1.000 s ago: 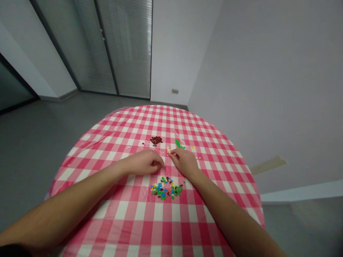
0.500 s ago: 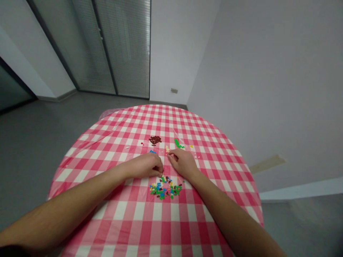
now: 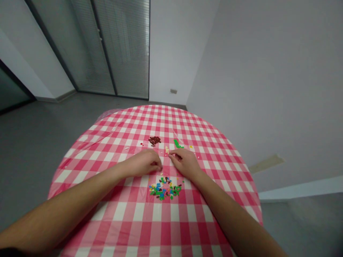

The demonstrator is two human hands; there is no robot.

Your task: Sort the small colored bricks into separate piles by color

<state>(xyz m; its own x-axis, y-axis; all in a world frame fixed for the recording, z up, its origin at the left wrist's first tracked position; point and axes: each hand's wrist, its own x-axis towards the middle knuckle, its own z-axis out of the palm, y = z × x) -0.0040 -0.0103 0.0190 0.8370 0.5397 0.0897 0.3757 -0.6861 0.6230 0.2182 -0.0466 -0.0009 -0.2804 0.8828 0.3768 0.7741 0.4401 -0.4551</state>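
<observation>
My left hand is over the table just beyond a mixed pile of small coloured building bricks. Its fingers are curled together, and whatever they may hold is too small to make out. A pale brick lies just below those fingertips. My right hand rests to the right, thumb and forefinger drawn close beside a little group of cream bricks. Whether a brick sits between them I cannot tell. Beyond the right hand lie green bricks, and farther left a heap of dark brown bricks.
A red-and-white checked cloth covers the round table. Small red pieces lie left of the brown heap, a yellow piece right of the green ones. A wall stands at the right, glass doors behind.
My left hand has moved slightly away from the mixed pile, toward the far side, and now covers the blue bricks seen before. My right hand stays nearly where it was.
</observation>
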